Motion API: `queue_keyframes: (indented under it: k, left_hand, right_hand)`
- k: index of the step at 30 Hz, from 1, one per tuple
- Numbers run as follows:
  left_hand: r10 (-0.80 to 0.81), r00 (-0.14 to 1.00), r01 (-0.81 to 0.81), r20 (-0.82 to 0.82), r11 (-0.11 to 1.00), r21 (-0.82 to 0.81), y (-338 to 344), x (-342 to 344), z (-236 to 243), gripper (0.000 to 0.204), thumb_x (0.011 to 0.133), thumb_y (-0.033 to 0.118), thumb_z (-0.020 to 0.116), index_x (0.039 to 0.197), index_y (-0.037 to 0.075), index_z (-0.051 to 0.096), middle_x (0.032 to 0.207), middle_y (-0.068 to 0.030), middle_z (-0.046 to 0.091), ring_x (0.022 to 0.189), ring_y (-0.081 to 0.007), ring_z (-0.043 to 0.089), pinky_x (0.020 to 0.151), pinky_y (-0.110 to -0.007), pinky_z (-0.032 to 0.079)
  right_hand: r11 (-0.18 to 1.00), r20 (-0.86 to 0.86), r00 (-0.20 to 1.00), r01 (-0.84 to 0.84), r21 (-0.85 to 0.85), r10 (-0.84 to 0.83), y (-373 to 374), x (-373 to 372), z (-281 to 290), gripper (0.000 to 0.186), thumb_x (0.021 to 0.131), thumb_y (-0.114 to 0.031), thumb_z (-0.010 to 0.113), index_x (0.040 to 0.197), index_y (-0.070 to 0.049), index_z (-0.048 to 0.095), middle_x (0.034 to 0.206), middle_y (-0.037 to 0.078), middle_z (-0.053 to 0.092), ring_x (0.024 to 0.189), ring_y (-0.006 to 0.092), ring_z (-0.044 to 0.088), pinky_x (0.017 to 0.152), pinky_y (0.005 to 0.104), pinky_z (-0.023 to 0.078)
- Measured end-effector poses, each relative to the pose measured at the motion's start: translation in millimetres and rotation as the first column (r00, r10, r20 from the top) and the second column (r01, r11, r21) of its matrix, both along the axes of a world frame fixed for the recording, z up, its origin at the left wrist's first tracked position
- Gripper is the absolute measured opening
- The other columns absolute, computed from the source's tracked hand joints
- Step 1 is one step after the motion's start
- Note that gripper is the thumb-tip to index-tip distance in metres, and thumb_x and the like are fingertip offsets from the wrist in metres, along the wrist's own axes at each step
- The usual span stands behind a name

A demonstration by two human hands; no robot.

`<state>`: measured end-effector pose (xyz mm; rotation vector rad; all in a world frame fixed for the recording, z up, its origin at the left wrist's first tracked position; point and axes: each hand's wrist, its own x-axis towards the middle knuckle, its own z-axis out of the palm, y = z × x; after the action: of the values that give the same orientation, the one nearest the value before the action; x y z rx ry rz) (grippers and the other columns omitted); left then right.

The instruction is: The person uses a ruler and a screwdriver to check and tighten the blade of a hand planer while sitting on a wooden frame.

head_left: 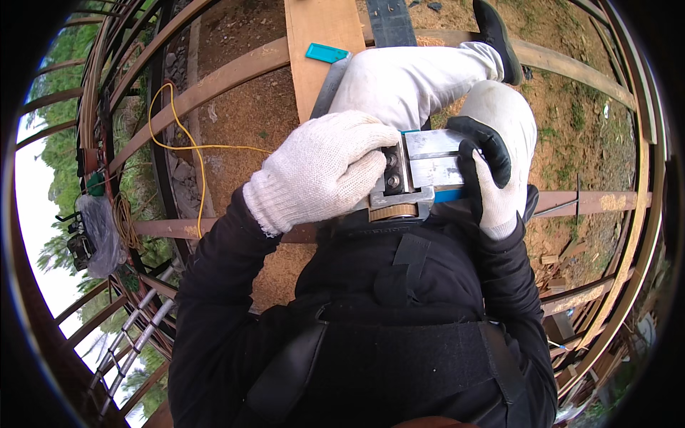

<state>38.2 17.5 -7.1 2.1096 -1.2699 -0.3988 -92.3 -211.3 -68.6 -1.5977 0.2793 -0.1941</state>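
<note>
While the planer is held over the lap between the two hands, its right end is clasped by the right hand, and its bolted metal part is touched by the curled fingers of the left hand; whether anything is pinched there cannot be told. Should that grip slip, the left fingertips could be cut on any sharp edge near the bolts, or the glove caught at the ribbed belt if the belt were turned. If the right hand were loosened, the planer could be tipped against the legs. Farther out, a foot could be snagged by the yellow cable, whose link to the planer cannot be seen, and the square could be knocked off the board.
</note>
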Motion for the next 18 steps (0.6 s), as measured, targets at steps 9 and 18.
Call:
queue_keyframes:
  k: [9,18]
  left_hand:
    - [0.079,0.989,-0.074,-0.126,0.996,0.042,1,-1,4,0.034,0.092,0.013,0.064,0.124,0.001,0.067,0.118,-0.0197,0.068,0.109,-0.0351,0.068,0.095,-0.04,0.054]
    - [0.032,0.991,-0.013,-0.133,0.991,0.136,-1,6,-5,0.038,0.097,0.019,0.06,0.132,0.005,0.065,0.122,-0.0191,0.067,0.115,-0.0365,0.065,0.103,-0.043,0.05]
  right_hand:
    - [0.995,-0.039,0.999,0.001,0.095,0.003,-1,0,-4,0.033,0.101,-0.002,0.056,0.133,0.003,0.06,0.129,0.013,0.067,0.122,0.02,0.061,0.108,0.0324,0.044]
    - [0.999,-0.057,0.998,0.003,0.036,-0.001,-16,3,-3,0.034,0.097,-0.003,0.063,0.13,0.002,0.062,0.124,0.011,0.069,0.115,0.0191,0.064,0.103,0.0314,0.048]
